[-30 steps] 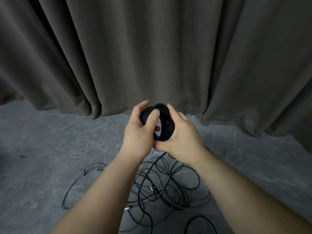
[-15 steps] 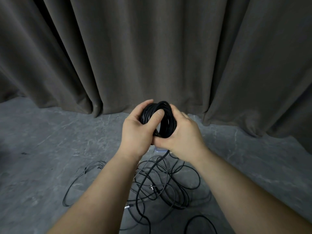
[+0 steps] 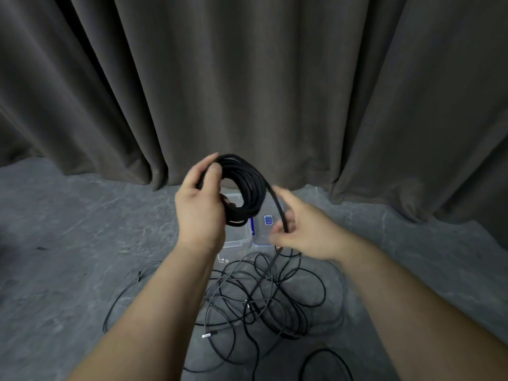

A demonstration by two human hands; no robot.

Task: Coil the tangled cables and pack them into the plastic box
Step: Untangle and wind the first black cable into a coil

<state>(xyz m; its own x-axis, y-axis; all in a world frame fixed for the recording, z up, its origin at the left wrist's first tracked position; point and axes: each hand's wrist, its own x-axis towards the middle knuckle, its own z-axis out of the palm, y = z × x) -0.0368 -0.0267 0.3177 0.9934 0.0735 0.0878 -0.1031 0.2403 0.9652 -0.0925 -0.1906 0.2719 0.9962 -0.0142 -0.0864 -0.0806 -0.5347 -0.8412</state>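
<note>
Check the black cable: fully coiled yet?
Not yet. The left hand holds the coil, but one strand runs through the right hand down to the tangle on the floor.

A heavy grey-brown curtain [image 3: 275,78] hung in deep folds. Its hem met the mottled grey stone floor [image 3: 68,243]. Light was dim.

Setting: indoor staged recording area, exact type of room not determinable. Heavy grey-brown curtain [image 3: 275,78] hangs as full backdrop down to grey marbled stone floor [image 3: 68,243]. Loose black cables [image 3: 275,298] lie directly on floor.
</note>
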